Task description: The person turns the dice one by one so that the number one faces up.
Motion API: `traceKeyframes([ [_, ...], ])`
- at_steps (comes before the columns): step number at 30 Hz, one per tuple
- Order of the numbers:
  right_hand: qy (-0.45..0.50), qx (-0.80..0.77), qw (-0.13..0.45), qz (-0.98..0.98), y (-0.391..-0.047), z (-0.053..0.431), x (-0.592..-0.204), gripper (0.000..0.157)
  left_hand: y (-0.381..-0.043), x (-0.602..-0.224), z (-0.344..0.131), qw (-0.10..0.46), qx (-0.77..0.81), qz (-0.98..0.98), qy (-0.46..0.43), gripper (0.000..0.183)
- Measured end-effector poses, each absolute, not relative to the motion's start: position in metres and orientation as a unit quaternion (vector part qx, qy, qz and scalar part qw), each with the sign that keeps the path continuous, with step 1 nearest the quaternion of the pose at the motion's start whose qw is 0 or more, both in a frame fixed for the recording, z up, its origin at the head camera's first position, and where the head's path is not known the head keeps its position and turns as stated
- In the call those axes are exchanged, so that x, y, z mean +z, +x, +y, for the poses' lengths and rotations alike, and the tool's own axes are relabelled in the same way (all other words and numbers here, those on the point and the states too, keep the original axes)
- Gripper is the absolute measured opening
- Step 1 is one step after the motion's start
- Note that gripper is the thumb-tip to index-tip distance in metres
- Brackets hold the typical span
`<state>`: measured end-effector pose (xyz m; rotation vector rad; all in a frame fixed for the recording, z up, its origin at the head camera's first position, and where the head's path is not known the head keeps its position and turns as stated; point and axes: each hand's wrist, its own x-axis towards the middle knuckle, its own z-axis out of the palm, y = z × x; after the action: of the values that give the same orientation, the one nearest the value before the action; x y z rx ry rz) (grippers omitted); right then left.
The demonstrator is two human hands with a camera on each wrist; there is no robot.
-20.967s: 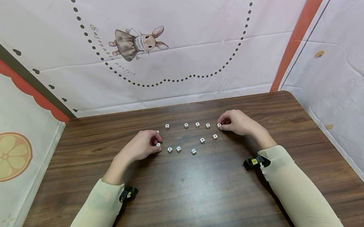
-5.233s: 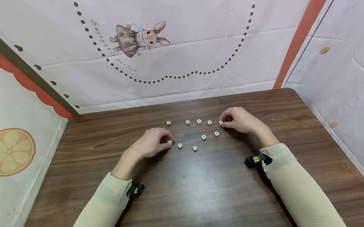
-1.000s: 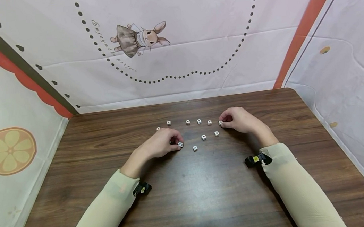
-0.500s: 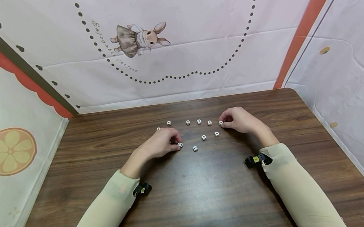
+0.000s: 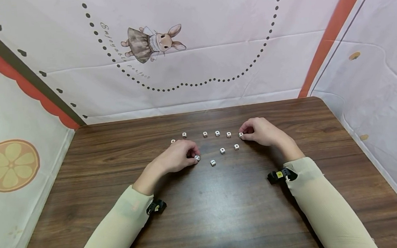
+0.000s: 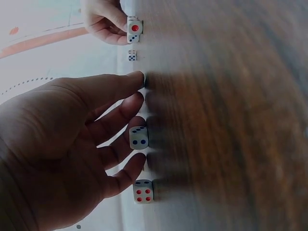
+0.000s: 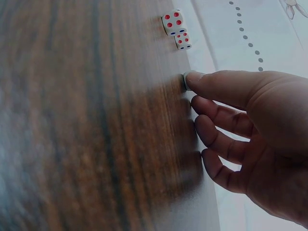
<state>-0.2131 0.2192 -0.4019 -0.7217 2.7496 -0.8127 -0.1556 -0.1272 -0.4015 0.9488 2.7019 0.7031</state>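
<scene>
My left hand [image 5: 178, 156] pinches a small white die [image 5: 197, 158] between thumb and fingertips on the brown table. In the left wrist view, two more dice sit by the curved lower fingers: a die with blue pips [image 6: 139, 138] and a die with red fours [image 6: 143, 191]. Farther right, my right hand [image 5: 262, 132] pinches another die [image 5: 241, 135], which closes the right end of the back row. The right wrist view shows its thumb covering most of that die [image 7: 186, 82]. A die with two pips [image 5: 213, 163] lies just right of the left hand.
Along the back of the wooden table [image 5: 204, 214] stand several dice, among them a die [image 5: 184, 134] and a die [image 5: 228, 134]. Two others, a die [image 5: 222, 151] and a die [image 5: 236, 147], lie between the hands. A patterned cloth [image 5: 214, 43] hangs behind.
Over twenty-one seconds my left hand has gone rightward from die to die along the front row. Within the last second it barely shifts. My right hand keeps its pinch on the same end die throughout.
</scene>
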Motion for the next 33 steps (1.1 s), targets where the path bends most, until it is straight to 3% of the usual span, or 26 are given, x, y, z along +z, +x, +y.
traceKeyframes([
  [33, -0.247, -0.272, 0.091, 0.925, -0.2131, 0.2193, -0.4004, 0.011, -0.1524, -0.3993, -0.1279, 0.104, 0.216, 0.931, 0.275, 0.013],
])
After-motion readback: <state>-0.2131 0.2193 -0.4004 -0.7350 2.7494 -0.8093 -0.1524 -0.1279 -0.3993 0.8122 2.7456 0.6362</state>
